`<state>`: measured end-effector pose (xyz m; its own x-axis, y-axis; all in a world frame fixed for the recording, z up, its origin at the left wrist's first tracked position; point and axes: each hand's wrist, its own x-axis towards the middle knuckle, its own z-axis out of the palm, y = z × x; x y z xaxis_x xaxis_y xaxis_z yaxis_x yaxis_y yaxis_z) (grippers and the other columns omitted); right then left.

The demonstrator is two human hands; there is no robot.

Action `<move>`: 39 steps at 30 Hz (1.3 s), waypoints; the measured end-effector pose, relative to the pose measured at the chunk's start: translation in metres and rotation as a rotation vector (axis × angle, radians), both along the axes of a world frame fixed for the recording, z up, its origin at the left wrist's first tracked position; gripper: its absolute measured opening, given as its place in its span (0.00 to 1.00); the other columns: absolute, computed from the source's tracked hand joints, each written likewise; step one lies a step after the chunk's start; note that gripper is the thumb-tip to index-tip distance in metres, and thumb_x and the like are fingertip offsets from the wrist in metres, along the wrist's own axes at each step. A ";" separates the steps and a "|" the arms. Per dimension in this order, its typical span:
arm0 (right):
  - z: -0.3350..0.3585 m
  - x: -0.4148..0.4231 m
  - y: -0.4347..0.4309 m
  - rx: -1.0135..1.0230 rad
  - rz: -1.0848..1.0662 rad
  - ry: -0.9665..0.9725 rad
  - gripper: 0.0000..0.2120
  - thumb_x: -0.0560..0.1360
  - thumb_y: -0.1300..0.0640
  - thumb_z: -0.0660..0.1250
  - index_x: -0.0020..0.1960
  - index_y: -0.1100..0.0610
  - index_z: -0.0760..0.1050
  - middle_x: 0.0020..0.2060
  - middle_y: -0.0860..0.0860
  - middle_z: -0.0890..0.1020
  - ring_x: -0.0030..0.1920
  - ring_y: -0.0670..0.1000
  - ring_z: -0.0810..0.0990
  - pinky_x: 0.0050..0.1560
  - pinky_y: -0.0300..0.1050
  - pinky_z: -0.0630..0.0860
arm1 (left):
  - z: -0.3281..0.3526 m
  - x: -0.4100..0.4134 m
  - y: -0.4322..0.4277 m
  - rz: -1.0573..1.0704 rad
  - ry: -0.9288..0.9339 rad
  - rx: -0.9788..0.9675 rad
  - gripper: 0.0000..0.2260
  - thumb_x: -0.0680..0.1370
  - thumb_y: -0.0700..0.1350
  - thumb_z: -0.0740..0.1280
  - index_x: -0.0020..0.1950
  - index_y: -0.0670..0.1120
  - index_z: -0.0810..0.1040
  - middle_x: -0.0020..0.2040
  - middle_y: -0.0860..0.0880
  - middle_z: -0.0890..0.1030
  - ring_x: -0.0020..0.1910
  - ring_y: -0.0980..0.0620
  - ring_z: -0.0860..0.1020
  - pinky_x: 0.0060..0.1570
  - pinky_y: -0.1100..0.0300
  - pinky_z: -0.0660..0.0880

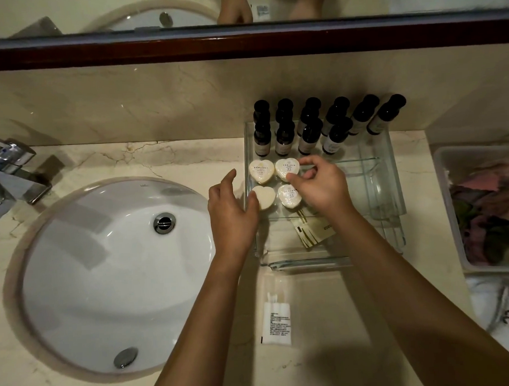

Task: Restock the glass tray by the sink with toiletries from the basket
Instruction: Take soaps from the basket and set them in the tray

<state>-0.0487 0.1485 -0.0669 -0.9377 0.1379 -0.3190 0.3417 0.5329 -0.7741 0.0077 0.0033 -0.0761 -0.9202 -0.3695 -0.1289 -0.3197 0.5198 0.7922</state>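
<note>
The glass tray (374,188) sits right of the sink. Several dark bottles (286,139) stand along its back. Heart-shaped soaps lie in its left part: one at the back left (260,171), one at the back right (285,168), one at the front left (264,196), one at the front right (288,195). My right hand (319,184) pinches the back right soap between thumb and fingers. My left hand (231,214) rests at the tray's left wall, fingers spread, its thumb touching the front left soap. A gold-striped packet (312,232) lies in the tray's front.
The white basin (112,273) and chrome faucet (13,175) are on the left. A clear sachet (276,322) lies on the marble counter in front of the tray. A plastic basket (484,210) stands at the far right, with a white embroidered cloth (499,308) below it.
</note>
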 end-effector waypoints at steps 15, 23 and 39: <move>0.015 0.021 0.013 0.031 -0.019 0.054 0.20 0.73 0.50 0.69 0.63 0.54 0.73 0.38 0.47 0.74 0.42 0.48 0.76 0.44 0.42 0.74 | 0.009 0.019 0.005 -0.003 -0.035 0.087 0.20 0.78 0.46 0.64 0.70 0.47 0.67 0.65 0.47 0.69 0.57 0.54 0.72 0.53 0.62 0.69; 0.009 0.155 0.084 0.142 -0.300 0.098 0.05 0.75 0.59 0.65 0.43 0.59 0.78 0.37 0.54 0.81 0.39 0.55 0.79 0.42 0.46 0.73 | -0.007 0.121 -0.001 0.051 -0.251 0.119 0.19 0.78 0.45 0.65 0.68 0.47 0.68 0.61 0.51 0.70 0.56 0.55 0.72 0.54 0.61 0.71; -0.021 0.171 0.082 -0.214 -0.265 -0.476 0.07 0.73 0.61 0.61 0.37 0.56 0.74 0.36 0.57 0.79 0.30 0.54 0.73 0.32 0.43 0.69 | -0.008 0.140 0.037 -0.201 -0.687 -0.273 0.14 0.72 0.47 0.70 0.52 0.44 0.69 0.50 0.47 0.77 0.50 0.46 0.77 0.41 0.59 0.68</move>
<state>0.1220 0.2306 -0.0879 -0.6269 0.2340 -0.7431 0.7783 0.2308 -0.5839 0.1476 0.0404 -0.0836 -0.7193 -0.3046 -0.6244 -0.5728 0.7686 0.2850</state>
